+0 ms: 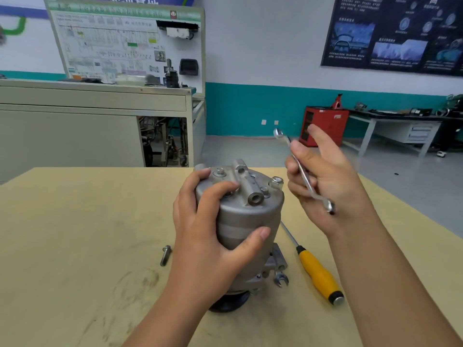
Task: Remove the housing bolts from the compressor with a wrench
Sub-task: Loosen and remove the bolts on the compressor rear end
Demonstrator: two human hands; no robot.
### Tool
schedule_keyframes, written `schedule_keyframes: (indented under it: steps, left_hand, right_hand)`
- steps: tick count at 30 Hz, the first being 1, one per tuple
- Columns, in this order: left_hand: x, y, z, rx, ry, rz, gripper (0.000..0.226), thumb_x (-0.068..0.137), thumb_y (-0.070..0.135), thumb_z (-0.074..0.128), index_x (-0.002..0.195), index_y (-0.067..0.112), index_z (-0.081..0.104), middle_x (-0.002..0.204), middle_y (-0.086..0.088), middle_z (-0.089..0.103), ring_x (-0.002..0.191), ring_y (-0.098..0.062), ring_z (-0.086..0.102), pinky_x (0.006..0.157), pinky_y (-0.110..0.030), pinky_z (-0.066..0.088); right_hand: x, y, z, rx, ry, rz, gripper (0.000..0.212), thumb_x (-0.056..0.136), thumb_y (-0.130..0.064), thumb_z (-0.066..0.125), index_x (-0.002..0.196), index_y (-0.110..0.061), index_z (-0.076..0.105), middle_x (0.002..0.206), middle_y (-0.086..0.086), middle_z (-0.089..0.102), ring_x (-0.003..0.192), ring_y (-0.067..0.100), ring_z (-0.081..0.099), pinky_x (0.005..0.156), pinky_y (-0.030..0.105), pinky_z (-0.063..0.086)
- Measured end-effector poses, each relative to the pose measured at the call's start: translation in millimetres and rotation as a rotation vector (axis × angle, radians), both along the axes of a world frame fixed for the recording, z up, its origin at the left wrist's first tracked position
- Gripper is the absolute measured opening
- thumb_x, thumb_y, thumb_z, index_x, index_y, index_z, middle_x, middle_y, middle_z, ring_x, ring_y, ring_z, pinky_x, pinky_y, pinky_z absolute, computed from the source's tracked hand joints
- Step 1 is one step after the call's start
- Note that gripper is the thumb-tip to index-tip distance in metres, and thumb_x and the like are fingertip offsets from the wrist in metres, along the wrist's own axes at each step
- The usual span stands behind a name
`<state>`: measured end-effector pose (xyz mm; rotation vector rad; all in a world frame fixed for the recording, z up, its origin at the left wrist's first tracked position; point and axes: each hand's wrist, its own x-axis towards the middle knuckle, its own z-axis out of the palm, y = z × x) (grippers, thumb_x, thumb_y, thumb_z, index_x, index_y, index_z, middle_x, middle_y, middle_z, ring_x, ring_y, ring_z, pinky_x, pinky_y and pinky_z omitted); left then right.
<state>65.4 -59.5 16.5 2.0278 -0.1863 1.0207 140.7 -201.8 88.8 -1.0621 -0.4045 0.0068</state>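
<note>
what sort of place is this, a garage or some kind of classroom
Probably an automotive training workshop. A display board with a wiring diagram and mounted parts stands at the back, a dark car-systems poster hangs on the wall, and a red tool cabinet sits beside a workbench.

Landmark: the tan wooden table in my feed. On it, toward its right side, I see a screwdriver with a yellow and black handle, lying flat, shaft pointing away from me. Beyond the table's far left edge stands a long beige metal cabinet, carrying an upright white board printed with a wiring diagram. Beyond the table's far right corner I note a red metal cabinet, a grey workbench with drawers and, higher on the wall, a dark blue poster.
</note>
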Motion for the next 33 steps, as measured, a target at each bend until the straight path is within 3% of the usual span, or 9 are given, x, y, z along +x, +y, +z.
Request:
schedule_keyframes:
  steps: [4,8,10,14,17,22,27,33]
  left_hand:
    - [0.5,-0.3,-0.5,-0.001,-0.007,0.008,0.056,0.06,0.059,0.064,0.111,0.049,0.044,0.139,0.018,0.026,0.135,-0.015,0.03,0.104,-0.022,0.026]
    - [1.0,0.7,-1.3,0.003,-0.013,0.007,0.056,0.061,0.059,0.063,0.112,0.049,0.044,0.14,0.017,0.027,0.136,-0.015,0.03,0.103,-0.017,0.025]
    - [1.0,1.2,-2.3,0.003,-0.021,0.007,0.056,0.061,0.059,0.063,0.113,0.05,0.043,0.141,0.015,0.027,0.136,-0.015,0.03,0.102,-0.017,0.025]
    - [0.1,2.7,-6.3,-0.01,-0.036,-0.005,0.058,0.062,0.061,0.064,0.114,0.059,0.039,0.146,0.016,0.025,0.138,-0.009,0.028,0.103,-0.008,0.023]
    - [-1.3,4.7,-9.3,-0.007,-0.029,-0.01,0.063,0.062,0.062,0.064,0.118,0.06,0.036,0.151,0.017,0.02,0.139,-0.003,0.024,0.103,-0.004,0.022]
    - [-3.0,7.6,-8.8,0.047,0.006,0.001,0.075,0.061,0.067,0.062,0.126,0.066,0.024,0.153,0.024,0.015,0.136,0.013,0.018,0.098,0.005,0.016]
    - [-5.2,14.2,-9.0,0.095,0.018,0.002,0.079,0.062,0.068,0.062,0.13,0.063,0.024,0.155,0.021,0.015,0.139,0.01,0.016,0.103,0.001,0.014]
    - [-4.5,12.6,-14.4,0.058,0.031,-0.006,0.079,0.058,0.071,0.062,0.125,0.069,0.019,0.157,0.009,0.019,0.133,0.023,0.009,0.094,0.008,0.013]
  right_hand:
    - [2.1,0.0,-5.1,0.269,0.139,0.191,0.019,0.078,-0.019,0.052,0.091,-0.009,0.062,0.06,0.004,0.062,0.044,0.005,0.055,0.037,0.011,0.039]
    - [1.0,-4.5,-11.4,0.483,0.197,0.385,0.031,0.076,-0.007,0.042,0.08,0.001,0.072,0.082,0.011,0.072,0.067,0.016,0.069,0.053,0.017,0.052]
    - [-1.8,-3.1,-14.4,0.397,0.148,0.364,0.028,0.077,-0.011,0.047,0.076,-0.004,0.073,0.079,0.009,0.071,0.066,0.014,0.067,0.055,0.017,0.052]
    - [-5.1,-2.3,-19.2,0.166,0.103,0.211,0.033,0.079,-0.031,0.048,0.063,-0.014,0.071,0.056,0.005,0.062,0.049,0.011,0.056,0.042,0.016,0.043]
    - [-12.1,-5.2,-26.5,0.052,0.038,0.133,0.039,0.08,-0.034,0.045,0.065,-0.014,0.075,0.051,0.006,0.059,0.045,0.01,0.052,0.041,0.016,0.039]
    - [-21.6,-6.5,-36.7,-0.025,-0.067,0.065,0.041,0.083,-0.035,0.042,0.074,-0.013,0.076,0.051,0.007,0.058,0.047,0.012,0.051,0.043,0.017,0.039]
    - [-21.5,-9.2,-40.7,-0.112,-0.107,-0.022,0.042,0.082,-0.037,0.044,0.074,-0.011,0.076,0.054,0.001,0.048,0.054,0.011,0.042,0.048,0.022,0.035]
    - [-20.7,-5.6,-40.9,-0.124,-0.097,-0.145,0.03,0.08,-0.031,0.05,0.068,-0.015,0.073,0.076,-0.005,0.067,0.075,0.007,0.056,0.068,0.029,0.037]
